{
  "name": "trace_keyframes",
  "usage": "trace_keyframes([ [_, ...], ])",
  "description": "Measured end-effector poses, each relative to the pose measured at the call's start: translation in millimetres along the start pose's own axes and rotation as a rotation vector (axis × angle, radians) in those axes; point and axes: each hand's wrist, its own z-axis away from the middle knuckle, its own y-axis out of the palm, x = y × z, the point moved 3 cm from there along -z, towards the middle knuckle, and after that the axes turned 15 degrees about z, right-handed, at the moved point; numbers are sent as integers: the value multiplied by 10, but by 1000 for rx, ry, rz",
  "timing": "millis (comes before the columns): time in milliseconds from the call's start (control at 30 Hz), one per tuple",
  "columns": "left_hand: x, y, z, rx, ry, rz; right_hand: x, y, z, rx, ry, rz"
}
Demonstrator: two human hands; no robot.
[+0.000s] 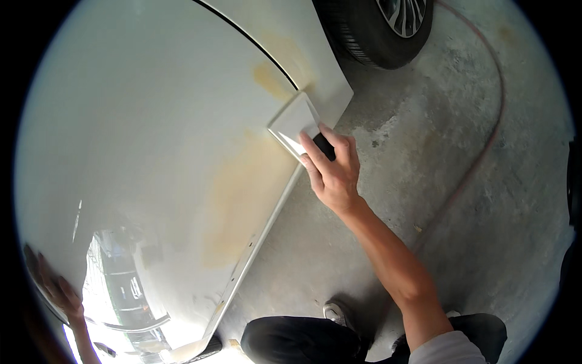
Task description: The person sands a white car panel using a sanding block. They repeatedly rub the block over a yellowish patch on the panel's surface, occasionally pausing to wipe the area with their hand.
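My right hand is closed round the black grip of a flat, pale rectangular sanding block. The block's face lies against the lower edge of a white car panel, just below a dark door gap. Yellowish filler patches show on the panel beside the block, and another one crosses near the gap. At the far lower left, my left hand rests on the car body with its fingers stretched out; this area is dim, and the hand appears to hold nothing.
A black tyre with a spoked wheel stands at the top. Along the right, a reddish hose curves over the grey concrete floor. My dark-trousered knees and a light shoe are near the lower edge. Bright reflections cover the lower panel.
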Motion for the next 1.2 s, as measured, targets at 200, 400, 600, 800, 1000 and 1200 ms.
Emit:
trace_keyframes([
  [200, -37, -60, 3, -3, 164, -95, 442, -34, -620, -18, -36, -68],
  [400, -386, -128, -349, -36, 83, -24, 457, -78, -569, -38, -16, -129],
  [600, -371, -140, -314, -26, 61, -26, 473, -111, -412, 43, -20, -97],
  [800, -402, -206, -330, 9, 60, -32, 562, -90, -674, -13, -38, -114],
  [1000, -404, -188, -350, -31, 54, -18, 497, -144, -650, 32, -81, -116],
  [1200, -366, -151, -337, -15, 33, 21, 456, -79, -481, 55, -60, -120],
])
